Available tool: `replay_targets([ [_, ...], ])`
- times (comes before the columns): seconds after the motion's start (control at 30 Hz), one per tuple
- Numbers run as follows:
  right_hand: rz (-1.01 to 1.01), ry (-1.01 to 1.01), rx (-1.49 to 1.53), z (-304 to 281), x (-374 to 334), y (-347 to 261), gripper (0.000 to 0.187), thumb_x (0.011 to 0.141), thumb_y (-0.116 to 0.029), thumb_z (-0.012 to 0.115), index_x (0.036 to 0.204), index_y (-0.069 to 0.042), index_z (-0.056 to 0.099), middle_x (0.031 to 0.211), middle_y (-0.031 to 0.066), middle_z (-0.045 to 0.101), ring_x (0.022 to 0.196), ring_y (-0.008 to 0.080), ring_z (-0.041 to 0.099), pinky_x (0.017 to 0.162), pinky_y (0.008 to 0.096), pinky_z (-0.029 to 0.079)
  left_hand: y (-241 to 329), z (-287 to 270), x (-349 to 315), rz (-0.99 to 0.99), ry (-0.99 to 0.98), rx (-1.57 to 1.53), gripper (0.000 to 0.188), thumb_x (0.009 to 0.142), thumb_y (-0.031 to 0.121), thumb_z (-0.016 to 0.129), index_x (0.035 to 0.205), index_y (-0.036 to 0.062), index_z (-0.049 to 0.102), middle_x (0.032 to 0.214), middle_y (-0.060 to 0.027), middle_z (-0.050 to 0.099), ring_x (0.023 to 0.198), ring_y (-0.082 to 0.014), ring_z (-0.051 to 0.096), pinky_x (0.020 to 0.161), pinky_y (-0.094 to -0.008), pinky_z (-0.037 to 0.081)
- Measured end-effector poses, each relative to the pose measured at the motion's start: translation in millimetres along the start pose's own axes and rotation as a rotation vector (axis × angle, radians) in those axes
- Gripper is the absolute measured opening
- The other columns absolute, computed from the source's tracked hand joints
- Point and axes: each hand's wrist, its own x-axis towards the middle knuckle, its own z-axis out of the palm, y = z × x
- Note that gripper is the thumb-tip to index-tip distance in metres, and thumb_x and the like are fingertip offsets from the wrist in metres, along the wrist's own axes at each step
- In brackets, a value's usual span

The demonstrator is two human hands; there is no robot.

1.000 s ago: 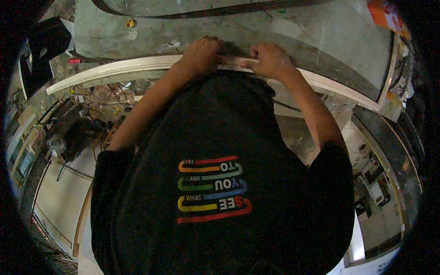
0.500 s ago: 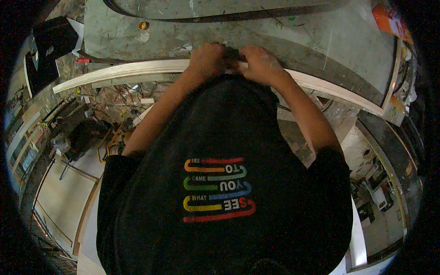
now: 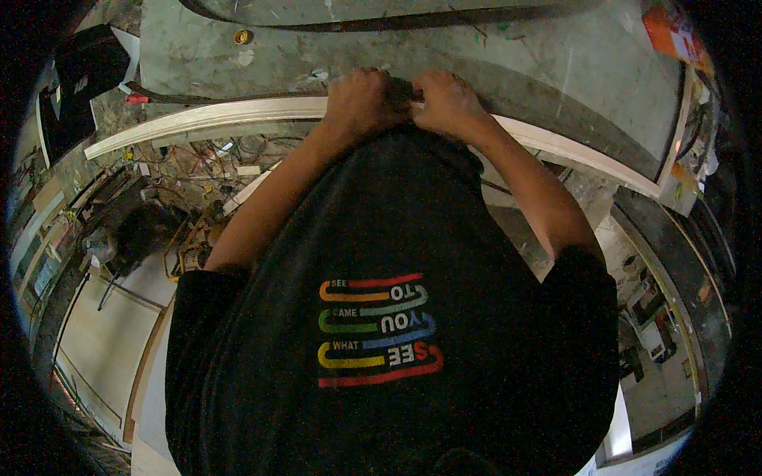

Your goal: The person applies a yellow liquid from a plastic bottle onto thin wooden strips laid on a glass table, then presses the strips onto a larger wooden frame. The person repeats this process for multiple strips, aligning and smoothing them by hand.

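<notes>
1. Along the near edge of the grey-green counter [image 3: 556, 71], seen from the head camera, runs a long pale strip [image 3: 254, 109], bowed by the lens; its middle is hidden behind the hands and the shirt.
2. Over that middle stretch sits the left hand [image 3: 361, 103], its back turned up and its fingers bent; their tips are hidden, so I cannot tell whether they grasp anything.
3. Just beside it is the right hand [image 3: 448, 103], with its fingers curled toward the left one; I cannot tell whether they are clenched on something or loose.
4. Between the two hands a small dark patch shows, too dim to make out.
5. Beyond the strip, on the left, a thin dark band [image 3: 175, 98] lies near a small red object [image 3: 137, 99].
6. Farther back on the counter are a brass-coloured ring [image 3: 243, 37] and a white scrap [image 3: 317, 74], with an orange-and-white package [image 3: 671, 33] at the far right corner.
7. Below, a black shirt [image 3: 381, 238] with coloured stripes fills the centre; left of it, tangled wires [image 3: 198, 163] and a pale panel [image 3: 111, 341] show.
</notes>
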Motion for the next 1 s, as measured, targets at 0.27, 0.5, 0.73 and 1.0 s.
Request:
replay_targets([
  [0.27, -0.126, 0.176, 0.032, 5, -2, 6, 0.045, 0.079, -0.04, 0.08, 0.101, -0.002, 0.071, 0.1, 0.0192, 0.071, 0.097, 0.0378, 0.068, 0.086, 0.0469, 0.054, -2, -3, 2, -0.028, -0.106, -0.069, 0.055, 0.072, 0.055, 0.083, 0.097, 0.0066, 0.076, 0.102, -0.0182, 0.074, 0.095, -0.0397, 0.072, 0.081, -0.0503, 0.059],
  [0.5, -0.099, 0.128, 0.074, -3, -4, 4, 0.054, 0.078, -0.05, 0.082, 0.103, -0.004, 0.07, 0.102, 0.0161, 0.07, 0.097, 0.0343, 0.067, 0.087, 0.0447, 0.053, -30, 4, 14, 0.072, -0.19, -0.141, 0.052, 0.08, 0.049, 0.079, 0.114, 0.0096, 0.075, 0.104, -0.0169, 0.074, 0.101, -0.0394, 0.07, 0.087, -0.0492, 0.057],
  [0.73, -0.036, 0.233, 0.181, 13, -12, -14, 0.045, 0.086, -0.045, 0.077, 0.103, -0.004, 0.071, 0.103, 0.0149, 0.067, 0.098, 0.0328, 0.066, 0.089, 0.0423, 0.052, -100, -35, -22, 0.191, -0.095, -0.199, 0.044, 0.093, 0.048, 0.068, 0.114, 0.0097, 0.075, 0.114, -0.0151, 0.072, 0.106, -0.0371, 0.068, 0.091, -0.0468, 0.054],
  [1.0, -0.025, 0.404, 0.082, 39, 1, -28, 0.046, 0.089, -0.055, 0.071, 0.097, -0.009, 0.073, 0.102, 0.0146, 0.069, 0.099, 0.035, 0.066, 0.089, 0.0464, 0.053, -178, -74, -48, 0.128, -0.116, -0.007, 0.045, 0.1, 0.05, 0.057, 0.117, 0.0117, 0.074, 0.112, -0.0165, 0.072, 0.103, -0.0387, 0.067, 0.087, -0.0458, 0.054],
])
